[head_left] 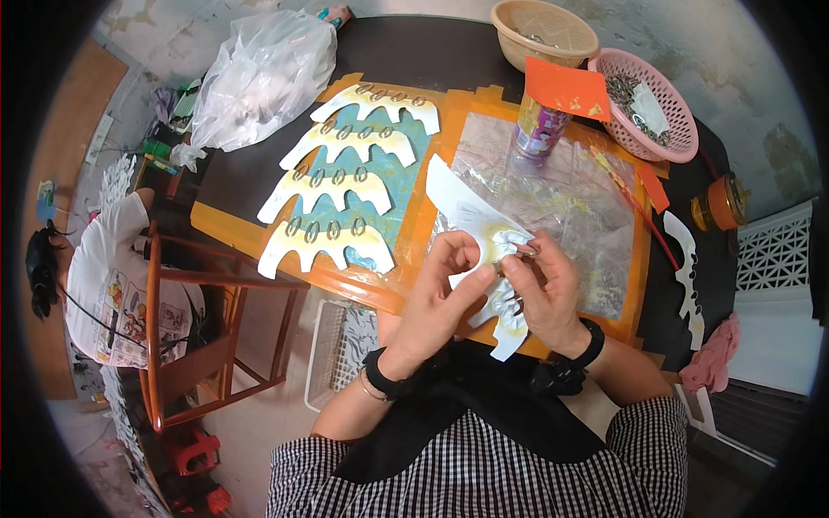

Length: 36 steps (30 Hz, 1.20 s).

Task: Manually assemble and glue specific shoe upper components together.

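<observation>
White cutout piece (458,200), gripped by left hand (449,289) and right hand (551,285)
Four similar pieces (317,243) lie left on the tabletop (406,56).

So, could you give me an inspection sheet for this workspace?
Surface: dark table, orange tape bordering a teal sheet and a plastic-covered sheet.
Job's things: four white scalloped cutouts bearing oval metal rings; a fifth cutout in hand.
Clutter: plastic bag, tan basin, pink basket, purple can under orange card.
Grippers: left hand and right hand both grip the fifth cutout.
Cables: possible thin cord across a white shirt; unconfirmed.
Surroundings: wooden chair, pink cloth.
</observation>
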{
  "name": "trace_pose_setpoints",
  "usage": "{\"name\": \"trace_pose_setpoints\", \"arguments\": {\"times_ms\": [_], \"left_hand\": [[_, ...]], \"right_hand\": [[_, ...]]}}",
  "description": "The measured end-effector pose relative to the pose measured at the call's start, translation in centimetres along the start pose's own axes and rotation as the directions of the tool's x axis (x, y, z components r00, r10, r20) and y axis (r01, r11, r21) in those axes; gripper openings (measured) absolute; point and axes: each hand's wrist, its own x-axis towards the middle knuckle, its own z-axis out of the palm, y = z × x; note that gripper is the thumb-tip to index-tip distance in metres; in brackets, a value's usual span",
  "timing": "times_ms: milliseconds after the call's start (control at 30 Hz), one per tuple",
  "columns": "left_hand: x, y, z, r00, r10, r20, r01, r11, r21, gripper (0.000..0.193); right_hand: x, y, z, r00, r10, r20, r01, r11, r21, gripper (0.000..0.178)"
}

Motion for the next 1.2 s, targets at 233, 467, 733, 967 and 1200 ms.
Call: {"name": "trace_pose_setpoints", "arguments": {"times_ms": [233,467,733,967,1200], "left_hand": [[-0.3,0.4,0.7,0.98,0.178,0.089,-0.197,0.93,0.31,0.034],[-0.4,0.1,0.5,0.993,0.092,-0.069,-0.056,0.914,0.402,0.02],[-0.5,-0.4,0.0,0.999,0.049,-0.023,-0.045,0.985,0.167,0.013],[-0.2,0.3,0.3,0.995,-0.07,-0.066,0.066,0.996,-0.059,0.012],[-0.1,0.9,-0.8,0.995,-0.1,-0.026,0.103,0.985,0.136,0.013]], "right_hand": [[0.1,-0.1,-0.1,0.998,-0.059,-0.036,0.057,0.996,-0.061,0.017],[-0.2,0.2,0.1,0.997,-0.069,-0.022,0.068,0.997,-0.045,0.018],[-0.4,-0.3,0.0,0.998,0.011,0.069,-0.016,0.997,0.074,0.017],[0.0,0.0,-0.4,0.972,0.142,0.188,-0.189,0.947,0.261,0.019],[1.1,-0.4,-0.9,0.963,0.11,0.247,-0.182,0.94,0.289,0.032]]}}
